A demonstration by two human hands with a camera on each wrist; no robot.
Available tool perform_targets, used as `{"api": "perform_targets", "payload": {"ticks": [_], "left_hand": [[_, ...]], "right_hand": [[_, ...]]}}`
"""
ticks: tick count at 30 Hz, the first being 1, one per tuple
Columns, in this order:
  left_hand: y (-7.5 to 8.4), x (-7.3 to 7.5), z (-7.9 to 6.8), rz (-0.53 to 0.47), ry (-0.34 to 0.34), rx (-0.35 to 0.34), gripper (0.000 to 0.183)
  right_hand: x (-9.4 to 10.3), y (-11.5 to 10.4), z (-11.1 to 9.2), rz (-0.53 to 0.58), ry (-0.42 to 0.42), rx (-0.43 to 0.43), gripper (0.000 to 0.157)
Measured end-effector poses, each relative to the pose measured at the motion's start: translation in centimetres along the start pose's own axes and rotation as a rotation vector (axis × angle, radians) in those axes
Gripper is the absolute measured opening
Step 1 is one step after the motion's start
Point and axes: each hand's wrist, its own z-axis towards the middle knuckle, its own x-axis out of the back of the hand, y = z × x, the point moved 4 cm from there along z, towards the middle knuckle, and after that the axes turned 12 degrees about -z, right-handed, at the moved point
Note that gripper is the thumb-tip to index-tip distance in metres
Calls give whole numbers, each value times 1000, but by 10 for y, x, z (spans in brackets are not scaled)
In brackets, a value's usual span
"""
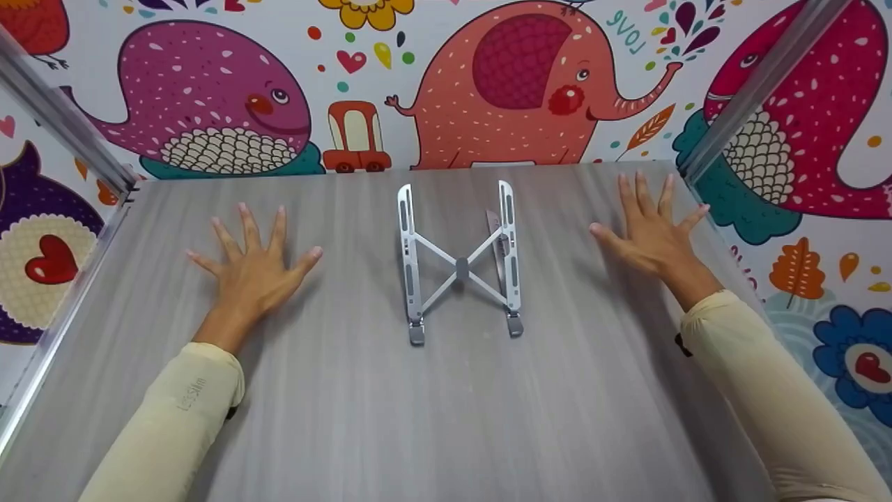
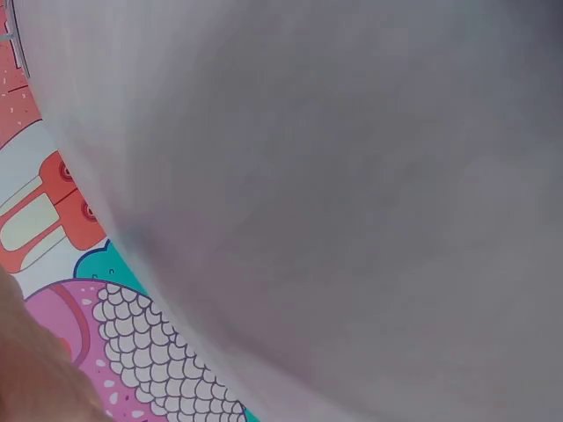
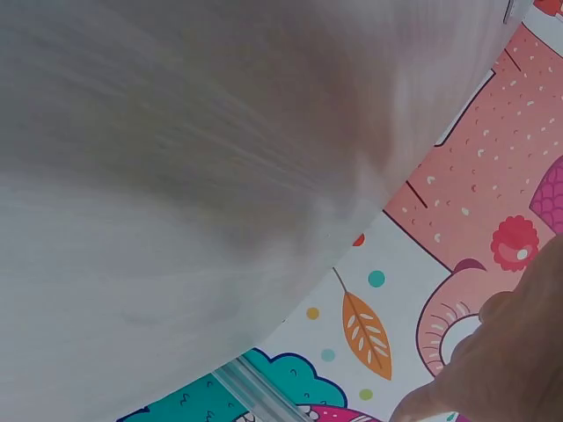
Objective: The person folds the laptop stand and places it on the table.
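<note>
A silver folding laptop stand (image 1: 462,268) lies in the middle of the table, its two slotted rails joined by an X-shaped brace with a grey hub. Left of it, my left hand (image 1: 252,275) is spread with fingers straight and holds nothing. My right hand (image 1: 651,233) is spread out on the other side, also holding nothing. In the left wrist view only part of the left hand (image 2: 40,360) shows at the lower left corner. Part of the right hand (image 3: 510,352) appears at the lower right of the right wrist view.
The wood-grain table (image 1: 460,418) ends at a back wall (image 1: 362,77) printed with cartoon animals. Metal frame posts stand at the left (image 1: 77,111) and right (image 1: 752,97) back corners. A thin strip (image 1: 498,244) shows beside the stand's right rail.
</note>
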Motion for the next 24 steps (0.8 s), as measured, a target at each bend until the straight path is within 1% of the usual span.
{"api": "perform_targets", "payload": {"ticks": [5,9,12,15,19,24], "left_hand": [[8,-3,-4,-23,-22,14,102],[19,-8,-9,-88,-70,45,97],[28,-13,-13,-132,-111,49,93],[38,-16,-18,-167,-135,32,90],[52,-19,-23,-225,-151,2,86],[65,-21,-25,-340,-142,-23,83]], "right_hand": [[-4,-5,-1,10,-19,5,100],[-10,-13,-2,33,-41,15,102],[-15,-21,-4,45,-47,31,104],[-19,-31,-5,45,-30,44,106],[-22,-46,-7,47,3,61,107],[-23,-62,-12,65,43,106,105]]}}
